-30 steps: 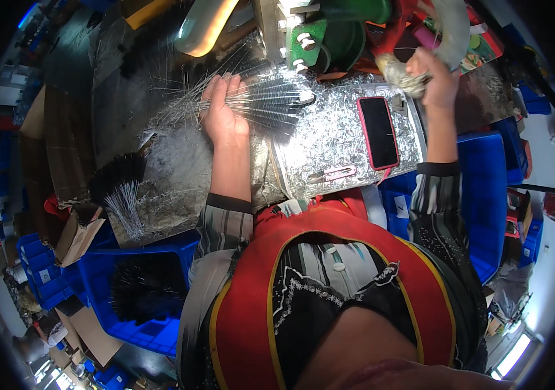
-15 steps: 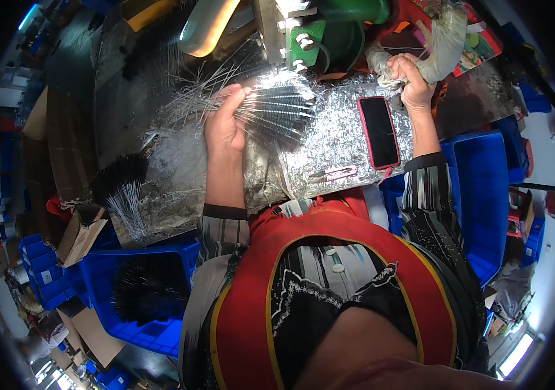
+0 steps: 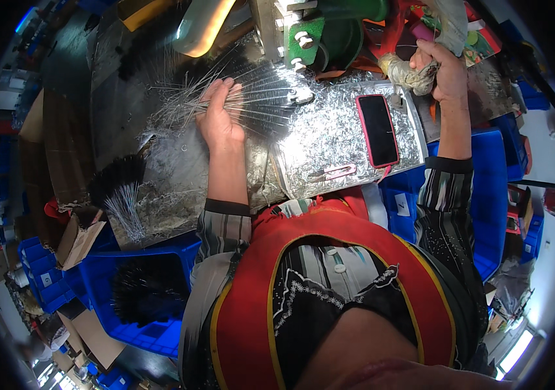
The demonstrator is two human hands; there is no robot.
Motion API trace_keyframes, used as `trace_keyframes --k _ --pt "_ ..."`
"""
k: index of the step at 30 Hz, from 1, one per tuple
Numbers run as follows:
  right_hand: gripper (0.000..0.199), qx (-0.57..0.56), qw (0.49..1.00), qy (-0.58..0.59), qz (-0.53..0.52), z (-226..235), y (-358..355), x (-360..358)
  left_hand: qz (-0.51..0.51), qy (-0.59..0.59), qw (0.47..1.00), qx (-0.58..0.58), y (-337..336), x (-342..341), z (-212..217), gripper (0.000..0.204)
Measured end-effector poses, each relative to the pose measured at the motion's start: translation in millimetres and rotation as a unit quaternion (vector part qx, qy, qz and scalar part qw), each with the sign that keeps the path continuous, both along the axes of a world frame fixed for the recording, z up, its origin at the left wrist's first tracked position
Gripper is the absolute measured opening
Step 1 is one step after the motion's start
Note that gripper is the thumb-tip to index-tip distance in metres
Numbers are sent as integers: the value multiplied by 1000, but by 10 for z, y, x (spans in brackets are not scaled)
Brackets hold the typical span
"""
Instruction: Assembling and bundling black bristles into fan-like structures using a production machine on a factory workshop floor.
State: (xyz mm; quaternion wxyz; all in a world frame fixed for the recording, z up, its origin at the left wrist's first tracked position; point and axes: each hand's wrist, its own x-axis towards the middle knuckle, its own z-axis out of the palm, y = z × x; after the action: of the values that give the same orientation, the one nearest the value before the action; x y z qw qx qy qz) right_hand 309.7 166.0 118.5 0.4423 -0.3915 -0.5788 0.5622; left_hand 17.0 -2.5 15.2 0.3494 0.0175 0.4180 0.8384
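A fanned bundle of thin twisted-wire brushes (image 3: 265, 97) is gripped in my left hand (image 3: 223, 123). Their bare wire stems spread out to the left, and the bristled ends point right, beneath a green machine (image 3: 304, 40). My right hand (image 3: 450, 77) is closed round a handle wrapped in pale, worn cloth (image 3: 414, 75), to the right of the machine. Between my hands, a phone with a red edge (image 3: 377, 131) lies on the shiny silver-covered work surface (image 3: 316, 146). Just below it is a small pink-handled tool (image 3: 340, 171).
More black wire brushes (image 3: 122, 201) lie at the table's left edge. Another black pile fills part of a blue bin (image 3: 105, 305) below. A blue crate (image 3: 489, 195) stands to my right. A lit lamp (image 3: 204, 26) hangs over the far side, and cardboard (image 3: 81, 242) juts out at left.
My right hand has moved to the right with the wrapped handle, which has swung to another angle. My left hand and the brushes have shifted slightly left.
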Motion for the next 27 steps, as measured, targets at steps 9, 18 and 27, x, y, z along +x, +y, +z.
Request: trace_keyframes --k 9,18,27 --pt "29 -14 1000 -18 16 188 -70 -51 5 -3 1000 -10 22 -13 43 28" --pt "17 205 968 141 33 -638 -33 -165 -2 5 1000 25 27 -53 -2 24" --pt "22 25 997 66 15 -36 -80 -98 12 -8 1000 5 0 -89 44 28"
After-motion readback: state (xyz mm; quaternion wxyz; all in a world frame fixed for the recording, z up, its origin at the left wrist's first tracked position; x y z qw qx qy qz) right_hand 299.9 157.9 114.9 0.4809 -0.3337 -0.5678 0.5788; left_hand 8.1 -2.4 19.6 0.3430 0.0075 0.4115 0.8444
